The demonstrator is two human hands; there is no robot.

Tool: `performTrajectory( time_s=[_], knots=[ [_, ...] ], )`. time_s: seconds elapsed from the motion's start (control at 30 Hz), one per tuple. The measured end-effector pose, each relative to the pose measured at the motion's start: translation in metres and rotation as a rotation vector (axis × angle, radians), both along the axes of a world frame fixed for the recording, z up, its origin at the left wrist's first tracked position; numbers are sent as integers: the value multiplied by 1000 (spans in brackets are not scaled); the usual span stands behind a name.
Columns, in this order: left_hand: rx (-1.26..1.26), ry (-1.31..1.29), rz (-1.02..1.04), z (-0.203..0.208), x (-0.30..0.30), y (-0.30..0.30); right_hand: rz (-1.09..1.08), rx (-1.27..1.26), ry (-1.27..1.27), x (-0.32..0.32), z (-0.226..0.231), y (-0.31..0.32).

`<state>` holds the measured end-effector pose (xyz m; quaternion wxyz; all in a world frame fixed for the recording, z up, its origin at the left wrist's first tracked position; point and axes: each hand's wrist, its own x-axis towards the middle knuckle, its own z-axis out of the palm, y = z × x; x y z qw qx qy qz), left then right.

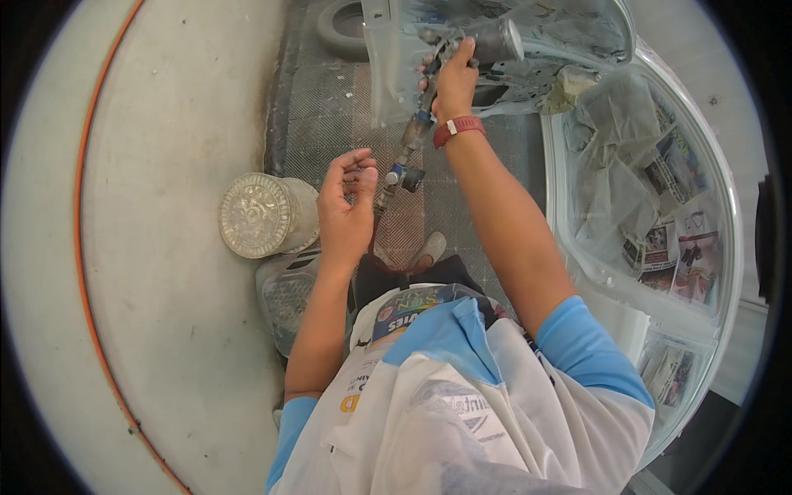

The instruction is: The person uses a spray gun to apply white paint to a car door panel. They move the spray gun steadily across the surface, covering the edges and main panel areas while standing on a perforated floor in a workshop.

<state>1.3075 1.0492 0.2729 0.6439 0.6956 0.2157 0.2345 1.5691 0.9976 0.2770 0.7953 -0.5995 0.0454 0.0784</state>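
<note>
Near left, a clear plastic box point(285, 301) sits beside a pale tub point(256, 210) at the edge of the patterned floor point(330, 107); an orange hose point(78, 206) crosses the pale surface point(165, 124). Left hand point(346, 198) is empty, fingers loosely curled. White panels point(558, 177) with film and newspaper point(697, 264) crowd the right. Right hand point(456, 82), far centre, wraps its fingers around a spray gun point(497, 43); tyre point(330, 31) lies far left of it.

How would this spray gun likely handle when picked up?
The spray gun probably feels top-heavy, given its bulky cup. The string of fittings below its handle may drag or swing. Its metallic-looking body is likely stiff.
</note>
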Motion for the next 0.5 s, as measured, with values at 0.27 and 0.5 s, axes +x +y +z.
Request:
performTrajectory(
  time_s=[0.27, 0.5],
  knots=[
    [191, 93, -46, -8, 50, 28, -70, -135, -77, -16, -35, 19],
    [261, -23, -63, -3, 74, 48, 104, -361, -636, -74, -5, 20]
  ],
)
